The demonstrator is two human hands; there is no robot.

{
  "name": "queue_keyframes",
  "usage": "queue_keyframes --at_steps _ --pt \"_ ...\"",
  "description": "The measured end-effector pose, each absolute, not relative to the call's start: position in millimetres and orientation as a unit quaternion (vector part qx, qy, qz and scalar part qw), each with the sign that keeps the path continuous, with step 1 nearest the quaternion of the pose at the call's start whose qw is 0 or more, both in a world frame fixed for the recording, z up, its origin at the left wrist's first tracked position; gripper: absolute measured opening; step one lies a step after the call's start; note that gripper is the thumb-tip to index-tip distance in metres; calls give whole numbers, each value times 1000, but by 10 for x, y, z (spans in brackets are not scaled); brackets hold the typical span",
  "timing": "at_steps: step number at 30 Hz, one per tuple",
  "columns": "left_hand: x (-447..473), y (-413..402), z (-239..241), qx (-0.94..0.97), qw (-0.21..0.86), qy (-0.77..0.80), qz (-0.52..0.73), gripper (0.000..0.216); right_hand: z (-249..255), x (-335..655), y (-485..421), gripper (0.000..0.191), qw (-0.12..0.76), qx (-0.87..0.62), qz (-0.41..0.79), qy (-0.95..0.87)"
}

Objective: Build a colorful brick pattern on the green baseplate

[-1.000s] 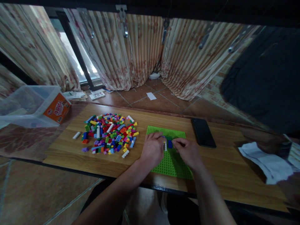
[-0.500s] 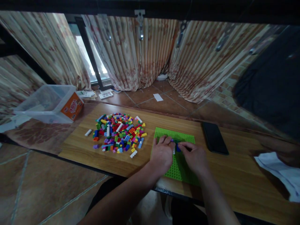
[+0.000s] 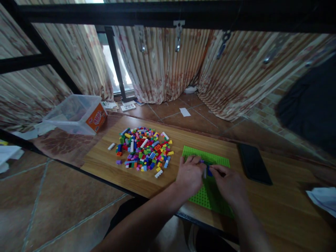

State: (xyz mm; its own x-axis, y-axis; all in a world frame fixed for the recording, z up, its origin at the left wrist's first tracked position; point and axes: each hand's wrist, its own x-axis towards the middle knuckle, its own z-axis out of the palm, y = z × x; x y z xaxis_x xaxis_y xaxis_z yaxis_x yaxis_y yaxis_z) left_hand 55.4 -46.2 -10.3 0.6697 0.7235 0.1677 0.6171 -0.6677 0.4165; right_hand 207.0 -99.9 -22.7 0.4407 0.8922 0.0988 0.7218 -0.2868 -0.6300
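Note:
A green studded baseplate (image 3: 201, 198) lies on the wooden table under both of my hands. My left hand (image 3: 191, 175) rests over its far left part, fingers curled against a few toy bricks that it mostly covers. Beside its thumb a white brick (image 3: 204, 173) shows. Thumb and forefinger of my right hand (image 3: 229, 183) pinch at a blue brick (image 3: 209, 171), close to the left hand's fingertips. Whether the blue brick is pressed onto the plate cannot be made out. Left of the plate spreads a pile of colourful toy bricks (image 3: 144, 148).
A black phone (image 3: 254, 163) lies right of the baseplate, with crumpled white paper (image 3: 322, 198) farther right. At the far left stands a clear plastic bin (image 3: 69, 122) with an orange label. Curtains (image 3: 181, 70) hang beyond the table, and a dark bar crosses the top.
The camera has turned left, so the whole scene sits farther right in the picture. Both hands stay at the same bricks on the baseplate, with little visible movement.

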Motion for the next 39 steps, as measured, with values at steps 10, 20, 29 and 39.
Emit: queue_keyframes --at_steps 10,20,29,39 --pt "97 -44 60 833 32 528 162 21 -53 2074 -1016 37 343 -793 68 -499" --pt "-1 38 34 826 25 552 109 26 -47 2121 -1010 36 358 -791 56 -492" --pt "84 38 49 843 78 495 197 29 -40 2100 -1011 33 356 -790 58 -496" --pt "118 -33 -20 859 56 493 124 21 -72 2115 -1010 35 339 -792 84 -500"
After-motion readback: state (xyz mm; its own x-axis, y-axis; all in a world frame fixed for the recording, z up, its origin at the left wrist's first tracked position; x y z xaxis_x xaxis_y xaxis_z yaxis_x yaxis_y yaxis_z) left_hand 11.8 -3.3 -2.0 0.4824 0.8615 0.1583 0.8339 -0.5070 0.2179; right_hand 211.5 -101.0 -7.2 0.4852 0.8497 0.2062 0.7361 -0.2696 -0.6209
